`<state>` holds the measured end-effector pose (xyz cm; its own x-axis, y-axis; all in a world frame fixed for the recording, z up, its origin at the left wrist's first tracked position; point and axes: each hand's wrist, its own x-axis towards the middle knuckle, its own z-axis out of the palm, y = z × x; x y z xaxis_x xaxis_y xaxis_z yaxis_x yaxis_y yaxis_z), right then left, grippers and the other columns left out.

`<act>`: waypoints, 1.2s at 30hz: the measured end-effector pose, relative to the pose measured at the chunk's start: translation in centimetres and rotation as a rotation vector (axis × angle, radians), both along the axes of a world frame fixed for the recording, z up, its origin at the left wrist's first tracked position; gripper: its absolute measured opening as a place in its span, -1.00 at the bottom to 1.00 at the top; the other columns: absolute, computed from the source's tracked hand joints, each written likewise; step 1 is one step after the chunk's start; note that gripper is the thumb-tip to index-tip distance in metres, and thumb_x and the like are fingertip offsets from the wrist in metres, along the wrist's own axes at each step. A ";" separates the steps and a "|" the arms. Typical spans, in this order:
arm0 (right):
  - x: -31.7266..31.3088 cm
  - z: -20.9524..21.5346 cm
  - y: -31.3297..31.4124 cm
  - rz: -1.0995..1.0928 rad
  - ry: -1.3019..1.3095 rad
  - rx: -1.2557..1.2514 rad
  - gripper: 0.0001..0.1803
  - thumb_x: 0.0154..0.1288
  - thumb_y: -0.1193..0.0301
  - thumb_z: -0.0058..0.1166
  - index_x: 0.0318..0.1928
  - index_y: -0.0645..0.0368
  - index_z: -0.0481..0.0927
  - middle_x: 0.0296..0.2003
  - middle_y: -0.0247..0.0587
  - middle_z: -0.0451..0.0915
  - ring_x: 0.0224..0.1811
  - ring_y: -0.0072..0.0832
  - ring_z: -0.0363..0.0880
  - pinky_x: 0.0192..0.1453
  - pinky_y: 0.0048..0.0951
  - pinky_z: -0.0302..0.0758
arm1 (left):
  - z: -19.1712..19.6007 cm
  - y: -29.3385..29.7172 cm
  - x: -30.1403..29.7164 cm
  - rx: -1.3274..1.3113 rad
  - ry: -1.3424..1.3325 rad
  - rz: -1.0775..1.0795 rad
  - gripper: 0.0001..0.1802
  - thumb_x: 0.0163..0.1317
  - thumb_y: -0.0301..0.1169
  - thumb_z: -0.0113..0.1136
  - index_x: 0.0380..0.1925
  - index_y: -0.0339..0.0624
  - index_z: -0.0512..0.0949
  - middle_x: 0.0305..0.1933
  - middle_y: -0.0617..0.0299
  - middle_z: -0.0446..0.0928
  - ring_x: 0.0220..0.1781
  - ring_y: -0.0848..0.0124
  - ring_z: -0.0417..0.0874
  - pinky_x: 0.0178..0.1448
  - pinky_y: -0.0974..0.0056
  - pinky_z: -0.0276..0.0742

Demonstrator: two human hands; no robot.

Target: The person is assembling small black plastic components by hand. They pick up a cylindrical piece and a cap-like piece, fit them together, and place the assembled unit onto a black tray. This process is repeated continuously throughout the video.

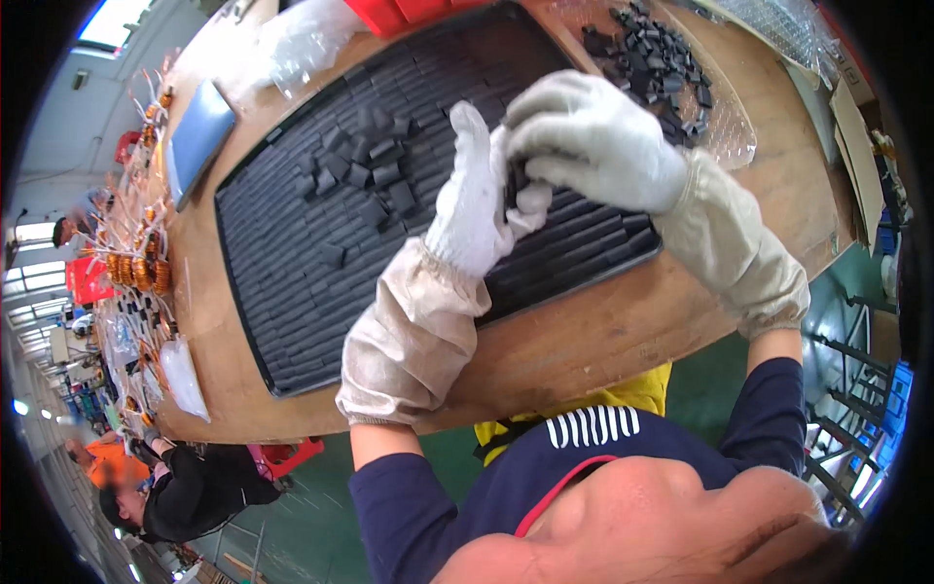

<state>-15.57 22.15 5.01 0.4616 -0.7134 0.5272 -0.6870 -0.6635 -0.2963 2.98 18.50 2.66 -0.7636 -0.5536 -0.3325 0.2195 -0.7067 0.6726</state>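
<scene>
Both my hands wear white gloves with beige sleeve covers and meet above a black tray (255,341). My left hand (474,200) has its thumb stretched up and its other fingers curled round small black blocks (513,185), which show only in part. Close against it, my right hand (595,144) has its fingers bent and pinched together at those blocks; what lies between its fingertips is hidden. Rows of black blocks (292,282) lie side by side in the tray. On top of them, left of my left hand, sits a loose heap of similar blocks (358,161).
More loose black blocks (657,68) lie on clear plastic at the far right of the wooden table (603,341). A red bin (399,12) stands behind the tray. Left are a blue box (199,136) and copper-wound coils (136,273). Other people (195,492) sit at lower left.
</scene>
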 end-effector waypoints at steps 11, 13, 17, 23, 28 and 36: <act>-2.1 -1.1 2.5 -0.193 -0.161 -0.143 -0.73 -0.08 0.51 0.35 -0.29 -0.01 0.65 -0.18 -0.34 0.63 0.00 -0.23 0.61 0.07 -0.20 0.53 | 0.0 0.8 0.0 -0.330 -0.197 -0.098 -0.59 0.41 -0.19 0.24 0.09 -0.23 0.51 -0.30 0.37 0.49 -0.51 0.67 0.32 -0.49 0.52 0.23; -2.7 -1.9 3.4 -0.165 -0.166 -0.153 -0.68 -0.11 0.50 0.37 -0.26 0.02 0.62 -0.13 -0.28 0.63 0.03 -0.20 0.61 0.11 -0.17 0.52 | -0.3 0.8 -0.1 -0.342 -0.192 -0.132 -0.62 0.39 -0.28 0.25 0.10 -0.26 0.53 -0.31 0.37 0.52 -0.52 0.68 0.34 -0.48 0.52 0.26; -3.5 -2.5 3.5 -0.078 -0.253 -0.061 -0.71 0.04 0.46 0.38 -0.17 0.03 0.65 -0.12 -0.28 0.64 0.03 -0.18 0.60 0.14 -0.16 0.52 | -0.5 1.1 0.4 -0.327 -0.254 -0.081 -0.65 0.38 -0.39 0.24 0.10 -0.28 0.52 -0.32 0.34 0.54 -0.57 0.70 0.31 -0.53 0.54 0.21; -15.2 -4.6 3.0 -0.832 -0.062 -0.163 -0.81 0.22 0.38 0.28 -0.15 0.09 0.70 -0.18 -0.17 0.68 -0.02 -0.19 0.62 0.10 -0.26 0.53 | -0.8 0.9 0.0 -0.327 -0.197 -0.036 -0.73 0.40 -0.40 0.22 -0.01 -0.36 0.58 -0.41 0.30 0.58 -0.61 0.71 0.34 -0.58 0.57 0.19; -19.6 -6.4 3.7 -1.059 0.148 -0.080 -0.78 0.27 0.30 0.22 -0.09 -0.01 0.70 -0.20 -0.21 0.65 -0.02 -0.18 0.60 0.11 -0.23 0.52 | -0.9 0.9 -0.1 -0.334 -0.190 -0.016 -0.74 0.42 -0.38 0.21 -0.02 -0.34 0.59 -0.44 0.34 0.55 -0.62 0.73 0.32 -0.60 0.57 0.17; -18.8 -7.0 2.6 -1.126 0.324 0.008 -0.76 0.28 0.26 0.21 -0.05 -0.10 0.69 -0.13 -0.25 0.62 0.05 -0.17 0.56 0.14 -0.18 0.50 | -1.2 0.8 0.0 -0.413 -0.246 -0.044 -0.69 0.43 -0.35 0.19 0.04 -0.34 0.57 -0.34 0.32 0.54 -0.59 0.72 0.29 -0.56 0.57 0.14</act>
